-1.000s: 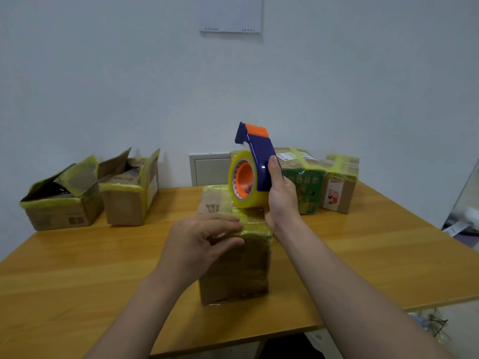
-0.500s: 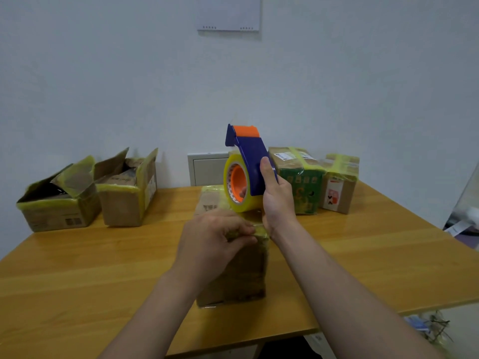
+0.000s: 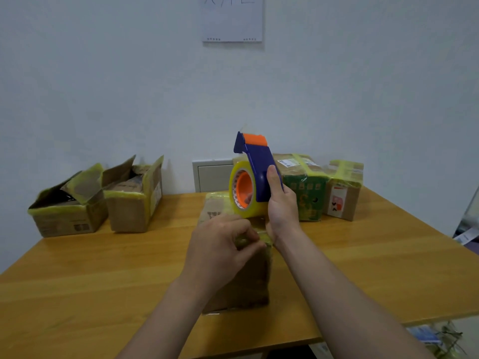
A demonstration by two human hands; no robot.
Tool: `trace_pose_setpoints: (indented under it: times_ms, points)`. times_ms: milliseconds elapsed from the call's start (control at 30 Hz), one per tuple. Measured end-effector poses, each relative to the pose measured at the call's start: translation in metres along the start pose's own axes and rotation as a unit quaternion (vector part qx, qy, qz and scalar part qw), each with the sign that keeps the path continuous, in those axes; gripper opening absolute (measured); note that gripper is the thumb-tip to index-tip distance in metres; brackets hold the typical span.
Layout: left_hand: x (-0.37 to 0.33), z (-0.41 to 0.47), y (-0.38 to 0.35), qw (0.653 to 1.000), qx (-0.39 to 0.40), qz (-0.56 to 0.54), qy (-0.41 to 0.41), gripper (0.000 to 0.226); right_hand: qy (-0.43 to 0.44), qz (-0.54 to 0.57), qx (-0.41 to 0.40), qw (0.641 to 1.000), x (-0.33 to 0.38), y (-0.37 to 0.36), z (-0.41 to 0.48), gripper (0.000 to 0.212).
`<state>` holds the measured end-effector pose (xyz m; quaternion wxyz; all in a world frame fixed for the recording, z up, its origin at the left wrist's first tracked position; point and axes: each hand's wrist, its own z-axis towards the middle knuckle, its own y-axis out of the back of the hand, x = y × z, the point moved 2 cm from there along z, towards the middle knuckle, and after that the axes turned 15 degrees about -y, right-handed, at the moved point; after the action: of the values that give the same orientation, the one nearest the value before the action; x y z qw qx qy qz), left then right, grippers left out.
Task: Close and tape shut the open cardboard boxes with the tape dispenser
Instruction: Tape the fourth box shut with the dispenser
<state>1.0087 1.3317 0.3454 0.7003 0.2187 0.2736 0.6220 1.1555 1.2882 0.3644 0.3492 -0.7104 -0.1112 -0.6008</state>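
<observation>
A closed cardboard box (image 3: pixel 243 283), wrapped in yellowish tape, stands in the middle of the wooden table (image 3: pixel 90 275). My right hand (image 3: pixel 281 206) grips the blue handle of the tape dispenser (image 3: pixel 252 177), held upright above the box's far top edge, its yellow roll and orange hub facing left. My left hand (image 3: pixel 220 244) rests on the box's top near edge, fingers curled and pinching the tape there. Two open boxes (image 3: pixel 70 206) (image 3: pixel 134 198) with raised flaps sit at the back left.
Two taped-shut boxes, one green-printed (image 3: pixel 305 193) and one brown with a red label (image 3: pixel 343 193), stand at the back right. A white wall panel (image 3: pixel 211 174) sits behind the table. Bags lie on the floor at the lower right (image 3: pixel 438 338).
My left hand's fingers went from lying on the box top to curling and pinching at the near edge. The dispenser shifted slightly left and stayed raised.
</observation>
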Motion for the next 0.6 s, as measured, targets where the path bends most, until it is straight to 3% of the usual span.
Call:
trace_pose_setpoints:
  times_ms: [133,367,600]
  points:
    - [-0.002,-0.004,-0.005,0.998,0.005,0.031,-0.049,0.019,-0.005,-0.001,0.015,1.0,-0.001,-0.002,0.001,0.05]
    - [-0.002,0.003,-0.003,1.0,0.004,-0.024,-0.003,0.02,-0.033,0.038,0.034,0.998,-0.001,0.006,0.004,0.052]
    - [-0.005,0.01,-0.008,1.0,-0.008,-0.004,-0.02,0.03,-0.053,0.045,0.054,0.996,0.001,0.008,0.003,0.064]
